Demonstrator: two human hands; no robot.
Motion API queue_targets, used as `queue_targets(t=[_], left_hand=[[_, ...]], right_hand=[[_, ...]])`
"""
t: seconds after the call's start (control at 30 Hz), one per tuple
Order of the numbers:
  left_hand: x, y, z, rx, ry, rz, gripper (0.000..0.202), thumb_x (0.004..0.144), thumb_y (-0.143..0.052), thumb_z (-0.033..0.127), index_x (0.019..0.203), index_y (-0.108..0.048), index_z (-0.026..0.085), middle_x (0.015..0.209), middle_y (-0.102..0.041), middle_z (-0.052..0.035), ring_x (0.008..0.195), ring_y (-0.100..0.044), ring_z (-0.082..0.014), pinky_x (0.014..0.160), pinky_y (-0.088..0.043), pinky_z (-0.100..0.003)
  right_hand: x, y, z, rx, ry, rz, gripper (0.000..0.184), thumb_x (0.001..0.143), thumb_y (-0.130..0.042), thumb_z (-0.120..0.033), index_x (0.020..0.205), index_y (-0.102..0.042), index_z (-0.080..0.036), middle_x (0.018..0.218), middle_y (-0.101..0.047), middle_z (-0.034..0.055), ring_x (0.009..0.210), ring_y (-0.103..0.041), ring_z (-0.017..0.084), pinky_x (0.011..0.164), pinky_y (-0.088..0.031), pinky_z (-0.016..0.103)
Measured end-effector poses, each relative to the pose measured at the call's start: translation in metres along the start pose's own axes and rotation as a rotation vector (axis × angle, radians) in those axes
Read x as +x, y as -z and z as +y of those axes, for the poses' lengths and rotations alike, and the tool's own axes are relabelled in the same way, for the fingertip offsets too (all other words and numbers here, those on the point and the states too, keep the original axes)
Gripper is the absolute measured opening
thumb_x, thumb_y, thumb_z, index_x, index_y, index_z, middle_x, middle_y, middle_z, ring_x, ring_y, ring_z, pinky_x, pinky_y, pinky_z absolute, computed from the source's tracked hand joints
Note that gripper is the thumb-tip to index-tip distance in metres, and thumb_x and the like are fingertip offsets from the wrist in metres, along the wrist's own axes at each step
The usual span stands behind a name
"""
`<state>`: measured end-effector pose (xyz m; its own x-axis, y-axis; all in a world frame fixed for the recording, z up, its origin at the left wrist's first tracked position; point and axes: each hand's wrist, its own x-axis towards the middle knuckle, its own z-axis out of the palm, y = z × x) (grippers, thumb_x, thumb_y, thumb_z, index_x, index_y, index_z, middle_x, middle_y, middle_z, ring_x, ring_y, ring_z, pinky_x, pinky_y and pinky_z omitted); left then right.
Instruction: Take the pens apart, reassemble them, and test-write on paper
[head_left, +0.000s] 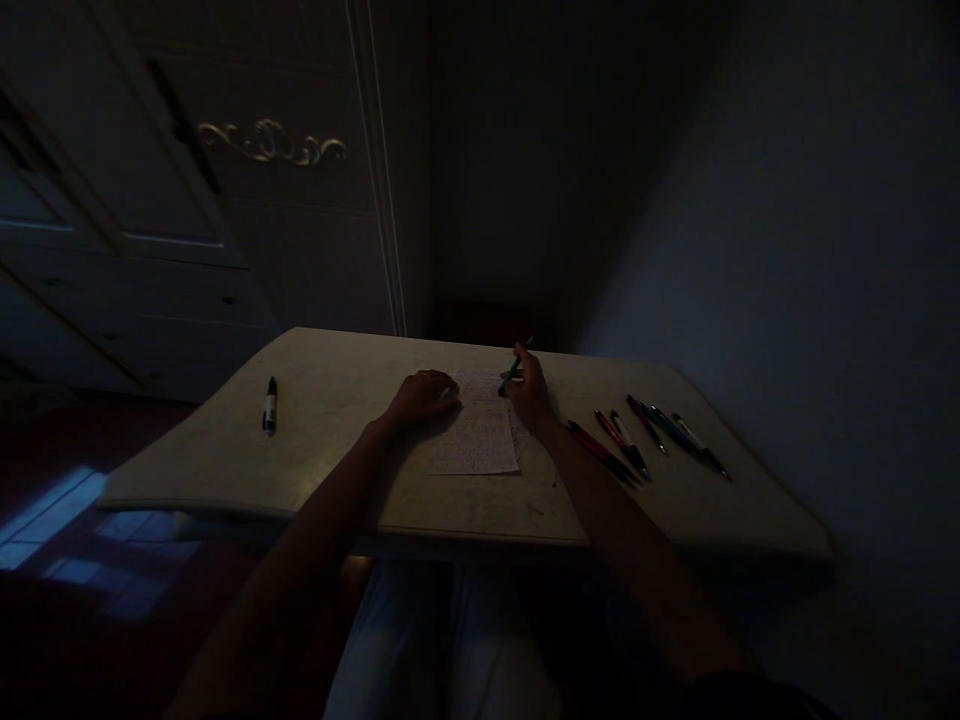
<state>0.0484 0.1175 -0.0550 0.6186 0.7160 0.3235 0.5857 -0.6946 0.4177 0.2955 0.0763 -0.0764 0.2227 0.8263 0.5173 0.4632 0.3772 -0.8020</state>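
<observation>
Right fingers (529, 370) hold a green pen (511, 374), loose pens (646, 425) nearby.

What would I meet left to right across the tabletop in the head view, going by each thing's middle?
Black-and-white pen → left hand → paper → right hand holding a green pen → scattered pens.

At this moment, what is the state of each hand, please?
Left hand: loosely open at the left edge of the paper, holding nothing visible.
Right hand: closed around a green pen, tip at the paper.
</observation>
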Motion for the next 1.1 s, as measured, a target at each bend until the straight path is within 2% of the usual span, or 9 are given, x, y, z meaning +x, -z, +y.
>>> queue_targets(t=[0.1,0.2,0.3,0.5,0.57,0.77,0.97,1.1], left_hand=[[0.001,0.0,-0.001,0.004,-0.004,-0.006,0.044,0.081,-0.057,0.054,0.106,-0.074,0.022,0.119,-0.07,-0.01,0.111,-0.063,-0.0284,0.101,-0.046,-0.041],[0.001,-0.001,-0.002,-0.02,-0.024,-0.003,0.044,0.082,-0.058,0.054,0.106,-0.074,0.021,0.118,-0.071,-0.0104,0.11,-0.064,-0.0279,0.1,-0.046,-0.041],[0.001,-0.003,-0.003,-0.03,-0.023,0.014,0.041,0.081,-0.06,0.053,0.103,-0.074,0.022,0.116,-0.071,-0.0095,0.109,-0.064,-0.0277,0.1,-0.046,-0.041],[0.0,0.0,0.002,-0.043,-0.007,0.023,0.039,0.079,-0.061,0.05,0.099,-0.076,0.021,0.115,-0.072,-0.0108,0.108,-0.064,-0.0279,0.099,-0.046,-0.039],[0.0,0.003,0.005,-0.046,-0.013,0.011,0.038,0.079,-0.061,0.05,0.099,-0.076,0.021,0.114,-0.072,-0.0103,0.108,-0.065,-0.0278,0.099,-0.046,-0.039],[-0.001,0.006,0.007,-0.057,-0.018,-0.003,0.039,0.08,-0.06,0.049,0.1,-0.076,0.02,0.116,-0.072,-0.0116,0.11,-0.064,-0.0286,0.099,-0.046,-0.041],[0.0,0.004,0.005,-0.062,0.004,0.008,0.04,0.079,-0.06,0.05,0.1,-0.076,0.021,0.116,-0.072,-0.0103,0.11,-0.064,-0.0284,0.101,-0.045,-0.04],[0.0,0.001,0.002,-0.088,-0.013,0.021,0.04,0.081,-0.058,0.05,0.1,-0.076,0.02,0.114,-0.073,-0.0106,0.109,-0.065,-0.0281,0.1,-0.045,-0.04]], right_hand=[[0.0,0.003,-0.013,-0.097,0.109,-0.033,0.065,0.076,-0.055,-0.016,0.14,-0.052,-0.025,0.128,-0.054,0.013,0.09,-0.062,0.019,0.075,-0.058,0.033],[0.0,0.006,-0.023,-0.155,0.21,-0.054,0.054,0.081,-0.055,-0.017,0.134,-0.058,-0.025,0.12,-0.058,0.0116,0.101,-0.06,0.023,0.085,-0.056,0.037],[0.0,0.008,-0.025,-0.163,0.222,-0.101,0.047,0.083,-0.056,-0.017,0.13,-0.06,-0.026,0.116,-0.06,0.01,0.106,-0.06,0.024,0.09,-0.054,0.038],[-0.001,0.008,-0.022,-0.134,0.229,-0.171,0.035,0.083,-0.059,-0.017,0.117,-0.063,-0.023,0.104,-0.065,0.0079,0.096,-0.064,0.022,0.088,-0.055,0.039],[-0.002,0.008,-0.02,-0.108,0.217,-0.144,0.032,0.083,-0.059,-0.019,0.115,-0.063,-0.023,0.104,-0.065,0.0077,0.095,-0.065,0.021,0.086,-0.056,0.038],[-0.001,0.013,-0.014,-0.072,0.149,0.04,0.033,0.082,-0.061,-0.026,0.115,-0.062,-0.023,0.107,-0.064,0.0075,0.088,-0.065,0.019,0.073,-0.059,0.034],[-0.002,0.012,-0.018,-0.107,0.182,0.039,0.036,0.083,-0.057,-0.025,0.118,-0.062,-0.02,0.105,-0.065,0.0083,0.086,-0.064,0.018,0.072,-0.056,0.03],[-0.002,0.011,-0.022,-0.092,0.051,0.064,0.039,0.087,-0.056,-0.037,0.12,-0.062,-0.018,0.091,-0.067,0.0047,0.07,-0.06,0.014,0.066,-0.052,0.027]])
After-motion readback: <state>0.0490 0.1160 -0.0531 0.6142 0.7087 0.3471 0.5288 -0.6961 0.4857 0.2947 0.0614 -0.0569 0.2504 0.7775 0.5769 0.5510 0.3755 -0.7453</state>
